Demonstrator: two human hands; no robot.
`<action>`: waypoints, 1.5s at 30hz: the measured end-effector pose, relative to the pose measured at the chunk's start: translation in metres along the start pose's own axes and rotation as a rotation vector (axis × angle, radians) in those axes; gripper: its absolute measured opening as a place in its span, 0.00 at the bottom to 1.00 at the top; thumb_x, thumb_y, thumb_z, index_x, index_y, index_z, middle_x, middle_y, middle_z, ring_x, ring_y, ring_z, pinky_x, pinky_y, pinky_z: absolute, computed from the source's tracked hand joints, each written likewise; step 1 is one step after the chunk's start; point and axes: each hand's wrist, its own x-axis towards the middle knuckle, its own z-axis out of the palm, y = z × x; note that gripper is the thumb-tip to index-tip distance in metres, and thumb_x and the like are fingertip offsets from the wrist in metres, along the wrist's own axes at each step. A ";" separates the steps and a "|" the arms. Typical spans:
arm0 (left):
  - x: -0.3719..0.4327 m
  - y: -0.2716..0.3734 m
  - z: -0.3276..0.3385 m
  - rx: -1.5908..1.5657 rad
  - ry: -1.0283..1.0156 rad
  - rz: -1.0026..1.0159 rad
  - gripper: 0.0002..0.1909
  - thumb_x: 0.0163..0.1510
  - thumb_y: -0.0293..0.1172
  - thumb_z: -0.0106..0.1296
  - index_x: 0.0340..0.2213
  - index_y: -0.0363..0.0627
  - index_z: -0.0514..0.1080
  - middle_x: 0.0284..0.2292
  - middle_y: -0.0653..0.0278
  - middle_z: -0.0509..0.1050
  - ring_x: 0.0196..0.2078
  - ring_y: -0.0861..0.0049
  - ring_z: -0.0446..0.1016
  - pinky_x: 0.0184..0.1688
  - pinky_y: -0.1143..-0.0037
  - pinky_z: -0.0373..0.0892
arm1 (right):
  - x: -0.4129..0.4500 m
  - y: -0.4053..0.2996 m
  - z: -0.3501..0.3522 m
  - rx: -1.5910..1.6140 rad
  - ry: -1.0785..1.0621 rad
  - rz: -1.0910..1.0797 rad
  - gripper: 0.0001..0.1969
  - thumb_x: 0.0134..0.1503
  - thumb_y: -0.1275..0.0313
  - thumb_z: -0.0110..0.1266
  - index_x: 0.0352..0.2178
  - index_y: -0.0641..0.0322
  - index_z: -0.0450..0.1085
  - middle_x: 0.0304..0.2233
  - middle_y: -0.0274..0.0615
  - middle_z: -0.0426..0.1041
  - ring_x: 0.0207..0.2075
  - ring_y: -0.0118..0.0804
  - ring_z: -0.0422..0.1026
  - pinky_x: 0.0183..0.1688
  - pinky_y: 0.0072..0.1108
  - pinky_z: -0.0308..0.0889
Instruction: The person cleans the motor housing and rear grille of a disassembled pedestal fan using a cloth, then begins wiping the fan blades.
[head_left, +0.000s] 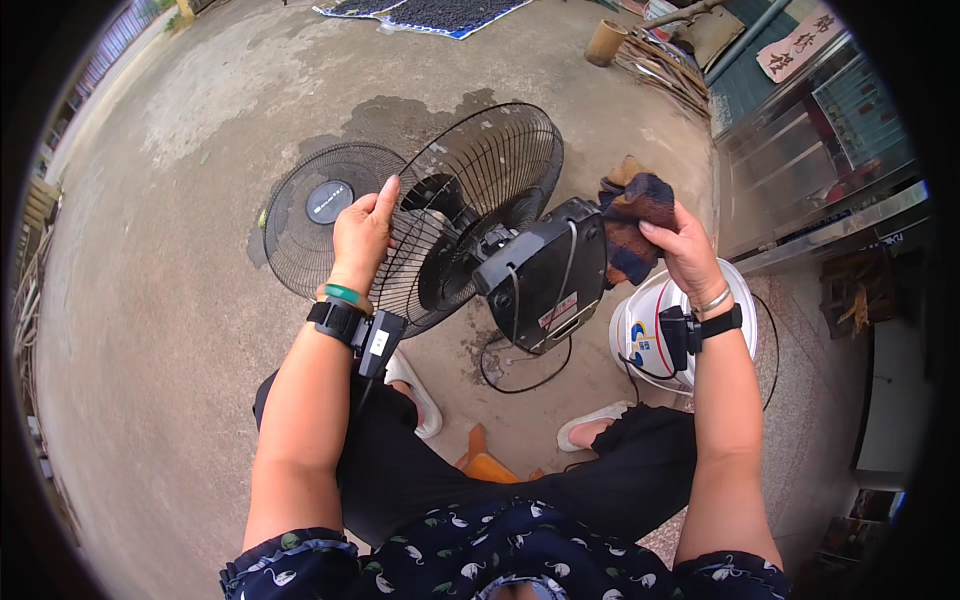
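Observation:
My left hand (362, 234) grips the near-left rim of a black wire fan guard (517, 161), thumb pointing up. The guard is fixed to the fan's motor and black base (547, 270), which is tilted so that its underside, with a label and a grey cord, faces me. A dark brown and navy cloth (637, 225) hangs bunched from my right hand (684, 251), beside the base's right edge. Behind my left hand a second round wire guard (300, 232) with a dark centre cap (329, 202) lies flat on the concrete.
At my right stands a white plastic bucket (645, 330). A black power cord (525, 390) loops on the ground near my feet. Firewood sticks (667, 75) and a bamboo section (604, 43) lie farther back, beside a glass-fronted metal door (810, 150). Wet patches (405, 120) darken the concrete.

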 end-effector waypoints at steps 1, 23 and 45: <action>-0.003 0.003 0.000 -0.030 -0.016 -0.025 0.22 0.54 0.48 0.50 0.16 0.43 0.67 0.11 0.73 0.61 0.11 0.87 0.62 0.13 0.84 0.57 | 0.009 -0.001 0.009 -0.080 -0.077 0.027 0.20 0.50 0.77 0.54 0.46 0.64 0.65 0.43 0.39 0.70 0.44 0.29 0.68 0.50 0.22 0.60; 0.040 0.070 0.031 0.838 -0.183 0.295 0.27 0.54 0.55 0.43 0.21 0.40 0.71 0.15 0.54 0.68 0.19 0.60 0.68 0.26 0.68 0.65 | 0.059 0.003 0.043 -0.250 0.386 -0.579 0.16 0.45 0.71 0.57 0.37 0.66 0.68 0.36 0.46 0.68 0.37 0.45 0.69 0.41 0.26 0.65; 0.049 0.084 0.018 0.505 -0.311 -0.082 0.29 0.56 0.56 0.41 0.20 0.38 0.67 0.12 0.68 0.61 0.13 0.81 0.61 0.16 0.79 0.60 | 0.058 0.112 0.086 -0.695 -0.256 -0.108 0.18 0.35 0.84 0.51 0.31 0.56 0.74 0.39 0.39 0.65 0.42 0.47 0.62 0.47 0.27 0.60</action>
